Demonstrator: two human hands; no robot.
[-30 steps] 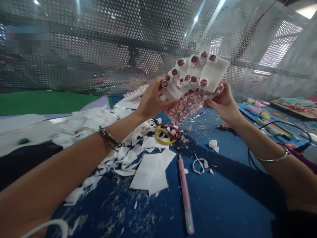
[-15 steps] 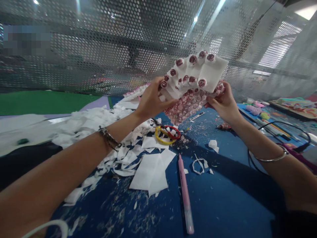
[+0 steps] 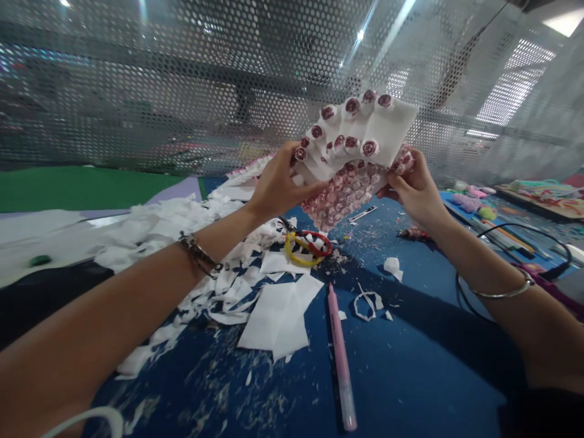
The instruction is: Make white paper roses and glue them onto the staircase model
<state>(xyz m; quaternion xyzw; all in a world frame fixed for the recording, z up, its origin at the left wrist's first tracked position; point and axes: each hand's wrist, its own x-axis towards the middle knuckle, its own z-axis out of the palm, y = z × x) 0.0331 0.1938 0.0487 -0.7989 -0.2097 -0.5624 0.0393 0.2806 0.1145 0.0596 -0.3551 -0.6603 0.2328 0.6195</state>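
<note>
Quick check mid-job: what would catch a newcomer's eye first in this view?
The rosette-studded white piece stands out first, held up mid-frame between the left hand and right hand, before a perforated metal screen. Below it, white paper scraps heap across the left of the blue table, with a pink pen lying near the middle.

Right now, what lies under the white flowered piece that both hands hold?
Below the flowered piece, on the blue table, lie a yellow ring, a red ring and white scraps. Its far side cannot be seen.
</note>
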